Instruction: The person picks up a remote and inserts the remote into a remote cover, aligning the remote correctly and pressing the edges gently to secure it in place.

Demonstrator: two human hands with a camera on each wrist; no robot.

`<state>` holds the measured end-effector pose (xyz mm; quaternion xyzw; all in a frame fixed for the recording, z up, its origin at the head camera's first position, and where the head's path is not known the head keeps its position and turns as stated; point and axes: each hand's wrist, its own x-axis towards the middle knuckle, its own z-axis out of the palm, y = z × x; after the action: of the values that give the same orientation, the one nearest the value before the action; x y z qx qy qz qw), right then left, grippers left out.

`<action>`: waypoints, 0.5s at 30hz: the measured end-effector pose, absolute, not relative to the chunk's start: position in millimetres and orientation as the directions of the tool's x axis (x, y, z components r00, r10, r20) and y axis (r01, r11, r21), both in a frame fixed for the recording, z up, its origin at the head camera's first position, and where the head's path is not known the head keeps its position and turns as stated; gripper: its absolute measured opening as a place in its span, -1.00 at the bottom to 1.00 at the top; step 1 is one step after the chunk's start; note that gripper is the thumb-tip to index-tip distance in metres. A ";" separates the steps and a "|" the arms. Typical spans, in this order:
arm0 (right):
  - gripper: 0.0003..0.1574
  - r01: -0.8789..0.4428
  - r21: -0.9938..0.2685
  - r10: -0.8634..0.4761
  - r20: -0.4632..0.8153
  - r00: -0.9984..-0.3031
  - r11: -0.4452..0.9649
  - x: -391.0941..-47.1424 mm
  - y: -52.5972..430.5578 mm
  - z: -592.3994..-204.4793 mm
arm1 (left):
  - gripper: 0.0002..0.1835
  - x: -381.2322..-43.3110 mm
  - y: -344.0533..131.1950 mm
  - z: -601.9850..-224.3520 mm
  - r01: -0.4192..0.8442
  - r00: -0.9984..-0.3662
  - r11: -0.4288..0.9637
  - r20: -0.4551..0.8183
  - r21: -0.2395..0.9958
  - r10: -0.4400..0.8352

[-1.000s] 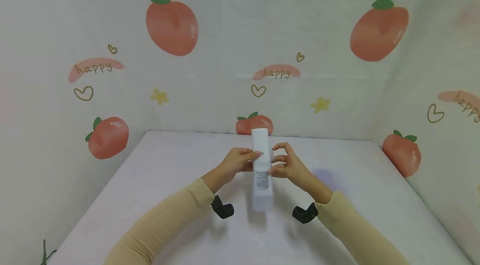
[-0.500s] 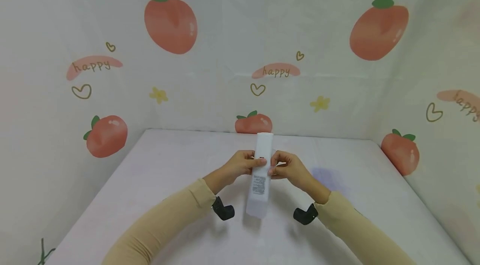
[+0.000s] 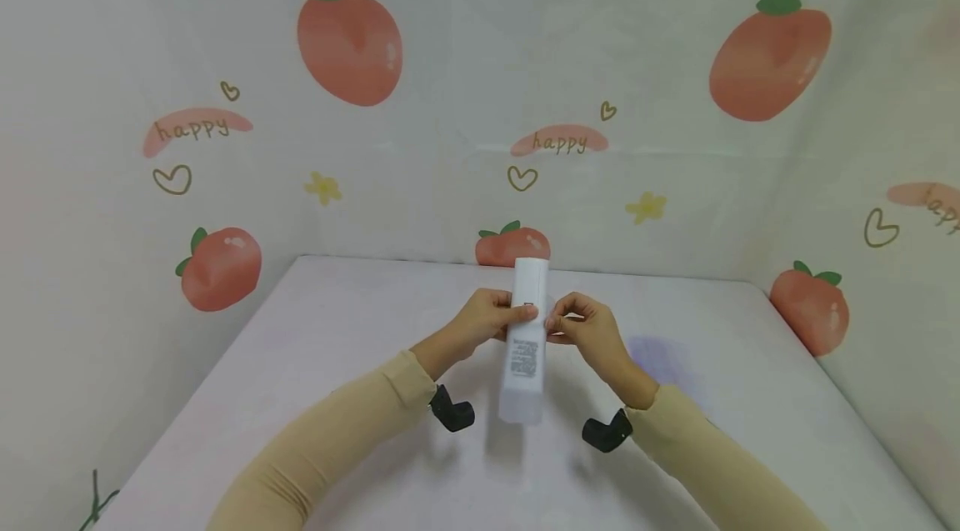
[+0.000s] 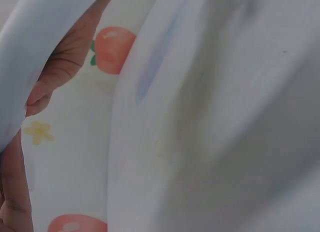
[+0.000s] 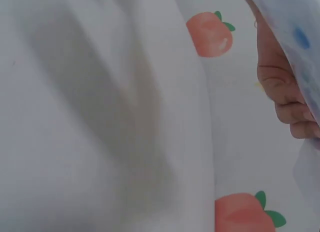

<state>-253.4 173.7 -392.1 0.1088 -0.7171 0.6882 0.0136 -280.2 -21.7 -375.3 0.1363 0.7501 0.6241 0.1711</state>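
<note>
A long white pack (image 3: 528, 289) with a block of small grey print stands raised over the table, its lower end paler and translucent. My left hand (image 3: 480, 323) grips it from the left side, thumb across the front and fingers behind. At its right edge, my right hand (image 3: 588, 333) pinches with thumb and forefinger brought together. The left wrist view shows the pack's smooth white side (image 4: 37, 47), with the right hand (image 4: 70, 57) at its edge. In the right wrist view, blue patches mark the pack's back (image 5: 297, 34), and the left hand's fingers (image 5: 287, 97) curl behind it.
The white table (image 3: 390, 298) carries soft shadows and a faint purple stain (image 3: 656, 356) on the right. A white curtain (image 3: 435, 114) printed with peaches rises behind and at both sides. Black wrist cameras (image 3: 453, 410) hang below both beige sleeves.
The right hand's spread fingers have closed into a pinch at the pack's edge. The pack has shifted slightly right, tilting a little; the left thumb lies farther across its front.
</note>
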 end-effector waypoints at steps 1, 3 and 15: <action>-0.84 -0.170 -0.985 -0.117 0.167 -0.979 0.023 -253.7 172.7 -391.4 | -0.60 -280.4 -21.8 -374.5 -0.009 -0.903 0.179 -0.085 0.984 0.422; -0.85 -0.164 -0.986 -0.086 0.161 -0.983 0.022 -255.2 170.9 -390.0 | -0.60 -280.6 -22.4 -373.2 -0.011 -0.901 0.175 -0.085 0.985 0.425; -0.86 -0.081 -0.996 0.014 0.081 -0.997 -0.041 -259.1 162.9 -383.6 | -0.61 -274.1 -27.3 -373.6 -0.083 -0.898 0.163 -0.145 0.983 0.416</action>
<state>-259.1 162.9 -383.6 0.0244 -0.6916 0.7211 0.0331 -274.1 -27.3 -373.6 0.1128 0.7369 0.6370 0.1959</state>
